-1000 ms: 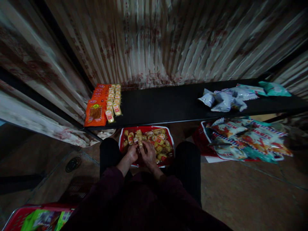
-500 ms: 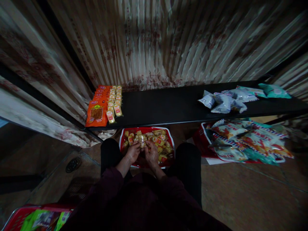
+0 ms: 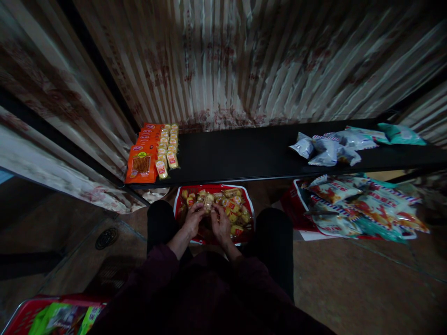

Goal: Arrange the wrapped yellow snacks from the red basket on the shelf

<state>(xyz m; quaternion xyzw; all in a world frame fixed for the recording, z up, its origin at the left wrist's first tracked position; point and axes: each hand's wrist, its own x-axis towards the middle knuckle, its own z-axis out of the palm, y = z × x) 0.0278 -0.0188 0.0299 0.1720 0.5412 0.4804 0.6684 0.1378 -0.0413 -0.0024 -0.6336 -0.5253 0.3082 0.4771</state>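
Note:
Both my hands are over a red basket (image 3: 248, 197) full of small yellow wrapped snacks, between my knees. My left hand (image 3: 193, 220) and my right hand (image 3: 220, 223) hold a clear-wrapped yellow snack (image 3: 208, 203) between their fingertips, one from each side. On the left end of the black shelf (image 3: 230, 156) several similar yellow snacks (image 3: 172, 159) stand in two rows. Orange snack packets (image 3: 141, 164) lie overlapping in a row to the left of them.
Silver-white bags (image 3: 326, 151) and teal bags (image 3: 401, 134) lie on the shelf's right end. A red basket (image 3: 293, 202) piled with snack bags is below them. Another red basket (image 3: 21, 309) with green packets sits at lower left. Black posts flank the shelf before a curtain.
The view has shifted slightly. My hands have moved very little and still hold the yellow snack between them.

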